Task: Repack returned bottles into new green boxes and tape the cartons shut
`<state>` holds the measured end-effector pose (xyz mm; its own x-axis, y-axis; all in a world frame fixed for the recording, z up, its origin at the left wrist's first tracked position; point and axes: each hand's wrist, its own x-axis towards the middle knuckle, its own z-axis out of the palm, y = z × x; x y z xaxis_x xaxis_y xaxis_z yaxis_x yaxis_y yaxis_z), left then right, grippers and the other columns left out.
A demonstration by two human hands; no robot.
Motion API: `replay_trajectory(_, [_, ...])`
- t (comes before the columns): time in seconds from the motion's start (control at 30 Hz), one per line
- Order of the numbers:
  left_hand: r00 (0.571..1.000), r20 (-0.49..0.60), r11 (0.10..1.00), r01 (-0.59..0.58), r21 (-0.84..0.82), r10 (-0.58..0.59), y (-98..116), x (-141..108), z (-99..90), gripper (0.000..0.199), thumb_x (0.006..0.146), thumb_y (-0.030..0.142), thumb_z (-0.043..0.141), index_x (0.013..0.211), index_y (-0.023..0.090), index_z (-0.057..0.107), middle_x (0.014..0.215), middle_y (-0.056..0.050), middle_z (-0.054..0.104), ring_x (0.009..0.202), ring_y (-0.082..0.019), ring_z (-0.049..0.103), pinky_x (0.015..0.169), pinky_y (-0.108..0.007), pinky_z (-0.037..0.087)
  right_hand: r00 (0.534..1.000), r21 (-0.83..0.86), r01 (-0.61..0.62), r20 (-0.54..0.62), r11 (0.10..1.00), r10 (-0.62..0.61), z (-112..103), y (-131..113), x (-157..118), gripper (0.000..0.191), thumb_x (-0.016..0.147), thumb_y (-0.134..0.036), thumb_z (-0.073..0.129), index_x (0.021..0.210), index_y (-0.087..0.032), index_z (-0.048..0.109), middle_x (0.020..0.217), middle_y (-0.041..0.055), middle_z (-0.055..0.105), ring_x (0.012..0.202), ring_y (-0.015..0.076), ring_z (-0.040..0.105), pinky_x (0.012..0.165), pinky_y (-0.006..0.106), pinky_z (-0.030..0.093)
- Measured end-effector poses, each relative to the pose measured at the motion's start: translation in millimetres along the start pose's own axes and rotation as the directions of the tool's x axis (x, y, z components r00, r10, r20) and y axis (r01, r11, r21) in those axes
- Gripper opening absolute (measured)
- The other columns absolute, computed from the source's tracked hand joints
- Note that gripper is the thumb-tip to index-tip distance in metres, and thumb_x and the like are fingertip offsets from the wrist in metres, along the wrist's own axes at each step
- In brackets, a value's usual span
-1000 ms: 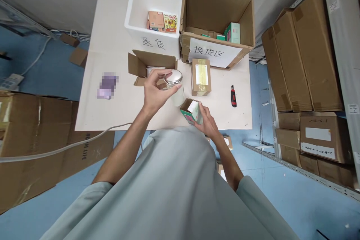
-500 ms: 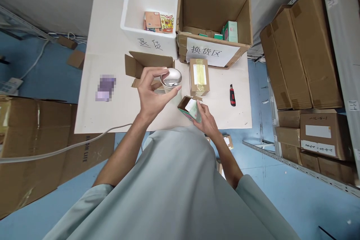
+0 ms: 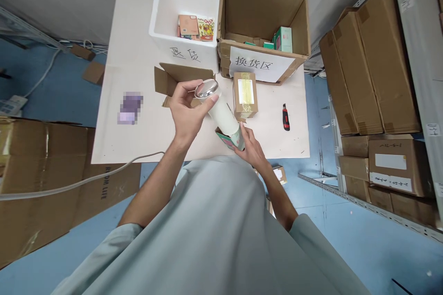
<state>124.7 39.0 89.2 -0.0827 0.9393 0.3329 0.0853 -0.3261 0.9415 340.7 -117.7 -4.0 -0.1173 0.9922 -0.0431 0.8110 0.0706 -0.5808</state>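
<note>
My left hand [image 3: 189,107] grips a white cylindrical bottle [image 3: 223,117] by its shiny silver end, thumb on one side and fingers on the other. The bottle is tilted, and its lower end is at the mouth of a small green-and-white box [image 3: 238,140]; how deep it goes in is hidden. My right hand [image 3: 254,146] holds that box from its right side, near the table's front edge. Behind my left hand stands an open brown carton [image 3: 188,73]. A taped brown parcel [image 3: 245,94] with a white label lies just beyond the small box.
At the back stand a white foam bin [image 3: 185,50] with booklets inside and a large cardboard box [image 3: 266,62] holding green boxes. A red-black utility knife [image 3: 285,117] lies right; a blurred purple item [image 3: 130,108] lies left. Shelved cartons [image 3: 377,64] line the right.
My left hand has swung the bottle's lower end down and right to the small box's mouth, so its white side now shows. The right hand still holds the box, which has tilted slightly.
</note>
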Motion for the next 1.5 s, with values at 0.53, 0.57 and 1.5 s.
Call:
replay_trajectory(0.53, [0.996,0.059,0.984,-0.082,0.157,0.074,16.0,-8.2,-12.1,0.070,0.083,0.075,0.096,0.130,0.029,0.071,0.131,-0.007,0.070,0.129,-0.028,0.073,0.096,-0.038,0.070,0.997,0.113,-0.076,-0.012,0.991,0.078,3.9,-5.7,4.3,0.118,0.102,-0.041,0.078,0.189,-0.033,-0.002,0.163,0.0189,0.056,0.141,0.0392,0.071,0.098,0.049,0.072])
replay_trajectory(0.57, [0.997,0.044,0.985,-0.071,0.154,0.065,13.9,-6.9,-12.6,0.071,0.083,0.076,0.095,0.130,0.029,0.071,0.131,-0.007,0.070,0.130,-0.029,0.073,0.097,-0.039,0.070,0.996,0.122,-0.084,-0.015,0.989,0.086,5.3,-5.0,4.2,0.119,0.102,-0.041,0.079,0.189,-0.033,-0.001,0.163,0.0193,0.056,0.142,0.0394,0.070,0.099,0.049,0.072])
replay_trajectory(1.5, [0.931,0.268,0.968,0.252,0.020,-0.248,-10.2,-29.4,5.5,0.078,0.074,0.077,0.097,0.126,0.022,0.079,0.133,-0.014,0.083,0.125,-0.033,0.081,0.117,-0.052,0.065,0.973,0.400,-0.023,-0.201,0.916,0.112,10.4,-20.1,38.0,0.108,0.097,-0.044,0.085,0.185,-0.030,0.025,0.165,0.0171,0.062,0.152,0.0354,0.065,0.124,0.055,0.061])
